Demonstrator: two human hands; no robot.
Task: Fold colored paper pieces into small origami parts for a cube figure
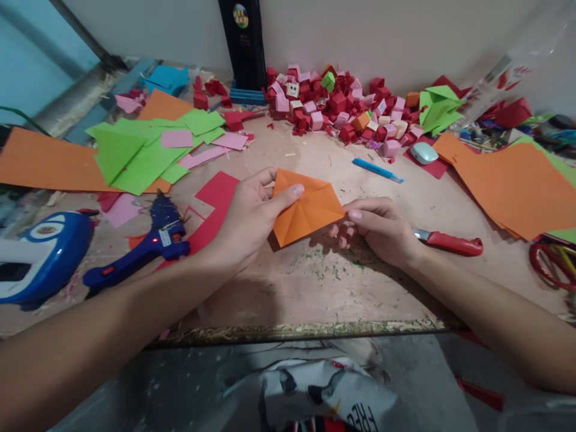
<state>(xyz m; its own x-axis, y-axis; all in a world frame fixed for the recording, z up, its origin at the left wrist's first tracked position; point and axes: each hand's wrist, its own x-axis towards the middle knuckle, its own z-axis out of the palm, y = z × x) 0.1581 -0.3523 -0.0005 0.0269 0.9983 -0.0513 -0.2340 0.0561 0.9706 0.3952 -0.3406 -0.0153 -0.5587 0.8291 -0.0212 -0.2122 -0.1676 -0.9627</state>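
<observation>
An orange paper [310, 210] with crease lines meeting near its middle is held above the table in the head view. My left hand [256, 210] grips its left side, thumb on top and fingers behind. At the paper's right corner, my right hand [382, 228] pinches the tip between thumb and index finger, with the other fingers curled below. A red-handled knife [454, 242] lies just right of my right hand. Beyond the hands rests a blue pen [378, 170].
Small red and pink paper cubes [337, 105] are heaped at the back. Green sheets [144, 150], a blue glue gun [148, 246] and a blue-white tape dispenser [67, 252] lie left. Orange sheets [517, 186] and red-handled scissors [551, 264] are right.
</observation>
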